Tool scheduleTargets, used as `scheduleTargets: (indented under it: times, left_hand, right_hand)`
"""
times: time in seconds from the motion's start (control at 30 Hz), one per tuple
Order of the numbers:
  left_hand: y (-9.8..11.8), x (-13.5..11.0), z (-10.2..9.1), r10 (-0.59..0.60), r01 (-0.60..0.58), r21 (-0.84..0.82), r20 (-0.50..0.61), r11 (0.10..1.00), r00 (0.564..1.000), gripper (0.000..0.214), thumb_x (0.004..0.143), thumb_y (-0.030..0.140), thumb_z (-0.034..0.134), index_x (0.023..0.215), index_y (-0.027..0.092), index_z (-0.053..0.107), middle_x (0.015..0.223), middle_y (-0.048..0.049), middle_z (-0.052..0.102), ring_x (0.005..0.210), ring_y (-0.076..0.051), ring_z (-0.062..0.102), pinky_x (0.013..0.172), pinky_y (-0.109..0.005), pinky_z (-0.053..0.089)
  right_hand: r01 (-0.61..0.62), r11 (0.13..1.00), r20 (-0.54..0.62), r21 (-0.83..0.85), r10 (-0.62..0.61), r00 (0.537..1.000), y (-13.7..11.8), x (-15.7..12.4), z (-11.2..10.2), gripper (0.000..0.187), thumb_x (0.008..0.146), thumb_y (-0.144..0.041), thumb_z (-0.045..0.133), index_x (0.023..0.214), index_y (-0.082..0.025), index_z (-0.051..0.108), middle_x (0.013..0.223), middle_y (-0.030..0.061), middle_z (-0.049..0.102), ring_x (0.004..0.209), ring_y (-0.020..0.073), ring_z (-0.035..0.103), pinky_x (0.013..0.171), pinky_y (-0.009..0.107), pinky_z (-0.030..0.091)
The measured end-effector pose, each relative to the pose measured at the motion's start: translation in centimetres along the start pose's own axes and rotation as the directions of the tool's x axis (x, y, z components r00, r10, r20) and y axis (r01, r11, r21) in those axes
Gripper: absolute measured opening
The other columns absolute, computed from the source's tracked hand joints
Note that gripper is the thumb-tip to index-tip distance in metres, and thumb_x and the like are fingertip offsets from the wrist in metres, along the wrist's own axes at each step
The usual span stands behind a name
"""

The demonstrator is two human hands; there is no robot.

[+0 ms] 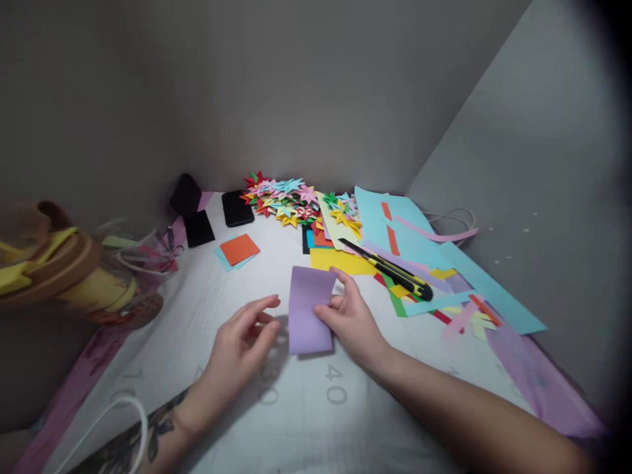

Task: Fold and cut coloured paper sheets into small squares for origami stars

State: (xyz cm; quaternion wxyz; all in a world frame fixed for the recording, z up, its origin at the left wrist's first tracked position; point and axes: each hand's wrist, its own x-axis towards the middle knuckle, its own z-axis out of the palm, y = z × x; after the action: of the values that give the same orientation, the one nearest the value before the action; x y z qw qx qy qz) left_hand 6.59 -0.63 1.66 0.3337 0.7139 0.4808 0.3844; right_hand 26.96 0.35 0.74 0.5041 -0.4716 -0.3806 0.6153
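A rectangular sheet of purple paper is held upright just over the white mat, slightly curved. My right hand pinches it along its right edge, thumb in front and fingers behind. Just left of the paper is my left hand, its fingers loosely curved and apart, touching nothing. Beyond the hands lie an orange paper square on light blue paper, and a yellow sheet. A black and yellow utility knife rests on paper scraps to the right.
A heap of folded paper stars sits at the back beside a black phone. Light blue sheets and paper strips cover the right side. A brown and yellow container stands at left. A white cable crosses near my left forearm.
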Motion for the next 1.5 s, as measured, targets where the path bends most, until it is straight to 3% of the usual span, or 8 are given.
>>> scheduleTargets:
  times: [0.17,0.43,0.67,0.93,1.07,1.2,1.33,1.5]
  left_hand:
    - [0.6,0.9,0.3,-0.359,0.410,-0.244,0.228,0.879,0.905,0.029,0.079,0.041,0.063,0.075,0.014,0.070,0.055,0.0009,0.060,0.048,-0.010,0.051,0.046,-0.020,0.041]
    - [0.2,1.0,0.0,-0.418,0.474,-0.286,0.235,0.833,0.877,0.026,0.076,0.040,0.064,0.068,0.015,0.067,0.053,0.0018,0.055,0.047,-0.009,0.046,0.047,-0.021,0.036]
    - [0.1,1.1,0.1,-0.420,0.487,-0.293,0.265,0.823,0.868,0.026,0.074,0.040,0.065,0.070,0.015,0.068,0.053,0.0009,0.057,0.046,-0.009,0.047,0.046,-0.021,0.039]
    - [0.9,0.9,-0.7,-0.051,0.052,-0.027,0.037,0.998,0.998,0.019,0.081,0.028,0.062,0.067,0.018,0.068,0.060,-0.0001,0.064,0.054,-0.011,0.057,0.051,-0.021,0.045]
    - [0.8,0.6,-1.7,0.376,-0.373,0.137,0.007,0.917,0.927,0.013,0.086,0.017,0.057,0.087,0.020,0.071,0.076,-0.0034,0.070,0.067,-0.012,0.064,0.059,-0.021,0.050]
    - [-0.5,1.0,-2.1,0.581,-0.599,0.376,0.174,0.707,0.795,0.014,0.088,0.018,0.056,0.091,0.022,0.069,0.078,-0.0026,0.070,0.072,-0.013,0.062,0.065,-0.025,0.049]
    - [-1.4,1.3,-1.6,0.485,-0.615,0.513,0.378,0.599,0.788,0.018,0.091,0.020,0.051,0.088,0.022,0.069,0.075,-0.0020,0.066,0.073,-0.015,0.059,0.061,-0.025,0.045]
    - [-1.2,1.0,-1.2,0.349,-0.567,0.505,0.464,0.650,0.814,0.022,0.092,0.022,0.046,0.087,0.021,0.068,0.077,-0.0023,0.064,0.072,-0.015,0.059,0.059,-0.025,0.044]
  right_hand:
    - [-0.023,0.997,0.117,-0.068,0.031,0.993,0.4,-0.5,0.5,0.072,0.074,-0.031,0.068,0.134,-0.024,0.030,0.070,-0.0053,0.062,0.061,0.0153,0.060,0.059,0.027,0.045]
    - [-0.008,0.972,0.110,-0.236,0.035,0.993,-0.1,-0.4,-0.1,0.033,0.075,-0.046,0.065,0.063,-0.018,0.053,0.055,-0.0046,0.048,0.053,0.0098,0.044,0.051,0.023,0.036]
    - [0.000,0.968,0.154,-0.249,0.040,0.987,-0.2,-0.4,-0.1,0.035,0.076,-0.048,0.064,0.060,-0.018,0.054,0.055,-0.0038,0.047,0.053,0.0103,0.043,0.050,0.023,0.037]
    - [0.216,0.906,0.145,-0.364,-0.174,0.974,-0.9,-0.8,-0.2,0.014,0.078,-0.033,0.064,0.077,-0.020,0.060,0.069,-0.0004,0.062,0.064,0.0144,0.058,0.058,0.027,0.047]
    - [0.713,0.500,0.418,-0.492,-0.582,0.697,-1.7,-0.8,-1.2,0.014,0.087,-0.020,0.051,0.087,-0.022,0.065,0.089,0.0061,0.070,0.084,0.0174,0.065,0.072,0.032,0.053]
    - [0.864,0.086,0.702,-0.496,-0.545,0.458,-1.5,0.5,-2.7,0.020,0.090,-0.019,0.047,0.092,-0.023,0.067,0.102,0.0067,0.071,0.095,0.0181,0.065,0.081,0.034,0.053]
    - [0.828,-0.040,0.800,-0.560,-0.285,0.528,-0.9,1.9,-3.1,0.029,0.094,-0.018,0.040,0.088,-0.022,0.068,0.102,0.0040,0.071,0.095,0.0185,0.064,0.084,0.034,0.050]
    - [0.819,0.039,0.790,-0.573,-0.240,0.564,-0.5,2.0,-2.9,0.023,0.082,-0.006,0.046,0.080,-0.020,0.064,0.101,0.0053,0.070,0.091,0.0192,0.060,0.081,0.033,0.049]
